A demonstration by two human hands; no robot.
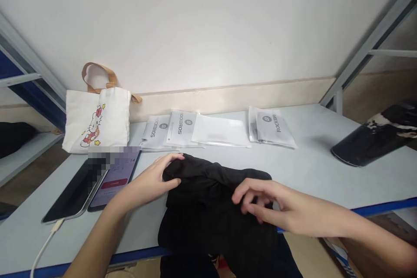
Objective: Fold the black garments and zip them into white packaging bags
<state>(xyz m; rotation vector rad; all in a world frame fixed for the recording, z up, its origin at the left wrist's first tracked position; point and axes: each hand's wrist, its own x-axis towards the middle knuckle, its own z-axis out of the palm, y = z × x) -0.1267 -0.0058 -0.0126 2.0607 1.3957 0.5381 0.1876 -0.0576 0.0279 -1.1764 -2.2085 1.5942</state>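
Two hands, left (153, 180) and right (280, 208), on black cloth (208, 200) — flat pouches (182, 130) behind

Clearances around the black garment (208, 191): bare tabletop (312, 169) lies open to its right and in a narrow strip behind it; two phones (73, 195) block the left, a tote bag (97, 119) and plastic packets (182, 130) line the rear, and a dark bundle (368, 139) lies far right

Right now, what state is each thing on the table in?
black garment, crumpled, hanging over the table edge
left hand, gripping the garment's corner
right hand, fingers curled on the garment
phone with cable, screen dark
second phone, screen lit
tote bag, upright
packets, lying flat
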